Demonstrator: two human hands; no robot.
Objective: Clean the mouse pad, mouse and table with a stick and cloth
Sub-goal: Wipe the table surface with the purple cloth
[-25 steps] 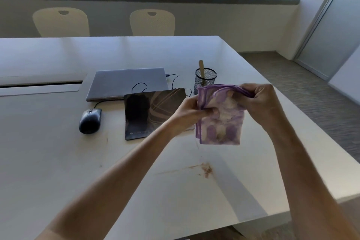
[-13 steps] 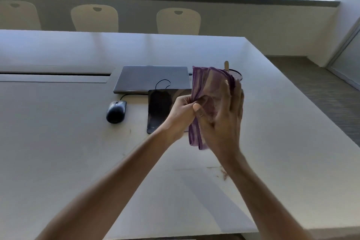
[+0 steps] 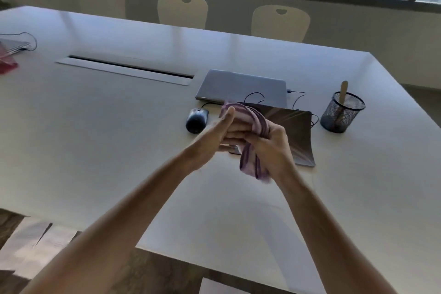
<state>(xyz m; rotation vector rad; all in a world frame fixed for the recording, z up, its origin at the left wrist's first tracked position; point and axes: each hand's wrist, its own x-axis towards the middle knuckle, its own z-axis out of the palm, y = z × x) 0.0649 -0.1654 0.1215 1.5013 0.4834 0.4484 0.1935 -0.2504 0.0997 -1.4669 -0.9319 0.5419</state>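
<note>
Both hands were raised above the white tabletop (image 3: 119, 126), working a purple-and-white cloth (image 3: 250, 162) between them. The right hand (image 3: 272, 150) had its fingers curled round the bunched cloth, gripping it, with a fold looping over the top and a tail hanging below the palm. The left hand (image 3: 214, 138) lay against the cloth's near side with its fingers held straight and relaxed, touching rather than clasping it.

Behind the hands, a dark mouse pad (image 3: 296, 131) lay on the tabletop, partly hidden by them. A black corded mouse (image 3: 196, 120) sat just beside the pad's left edge. A closed grey laptop (image 3: 241, 87) lay behind both.

To the right of the pad stood a black mesh pen cup (image 3: 341, 116). A flat wooden stick (image 3: 343, 93) stood upright inside it, its rounded top rising above the rim. I could not tell whether the cup held anything else.
</note>
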